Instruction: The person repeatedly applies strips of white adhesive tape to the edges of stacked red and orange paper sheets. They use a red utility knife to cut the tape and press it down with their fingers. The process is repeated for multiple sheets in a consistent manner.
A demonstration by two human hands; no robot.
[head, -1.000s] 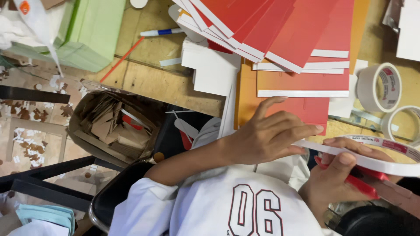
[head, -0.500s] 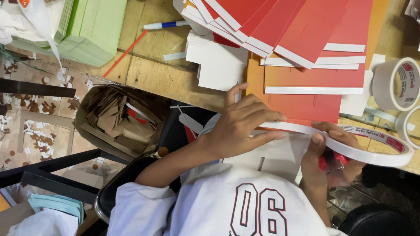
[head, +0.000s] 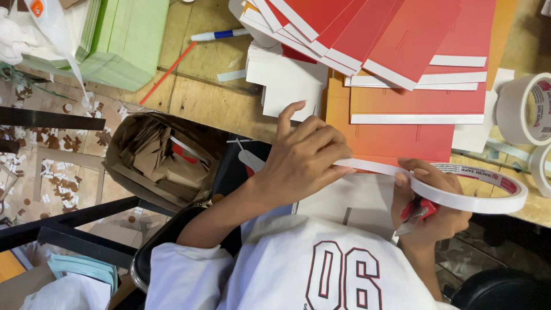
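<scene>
So the person had a roll of tape [head: 479, 192] hooked over the right hand [head: 427, 209], fingers thru the core, w/ something red, prob scissors or a cutter [head: 418, 208], tucked in the same palm. Can't tell exactly what tool it was, mostly hidden. The left hand [head: 304, 158] was pinching the free end of the tape strip [head: 370, 166] betw thumb and fingertips, other fingers curled loosely, index sticking up. Both hands closed on stuff then: left on the strip, right on roll + red tool.

Handling-wise, my guess: the roll's light and stiff enough, easy to carry on the fingers, but the pulled strip is thin, floppy and sticky, so it'd curl or grab itself if it went slack. Best held right at the end and kept taut, which is about how it looked.

Position: strip ran pretty much straight between the two hands, just above an orange-red card sheet [head: 402, 140] on the wooden surface [head: 206, 103], roll to the right of it near the surface edge. Whether the strip was touching the card, couldn't tell.

Other bits: fan of red cards w/ white edges [head: 402, 40] further back, two more tape rolls [head: 525, 109] far right, stack of green paper [head: 126, 40], a blue pen [head: 221, 34], and a box of cardboard scraps [head: 163, 161] down by the floor.
</scene>
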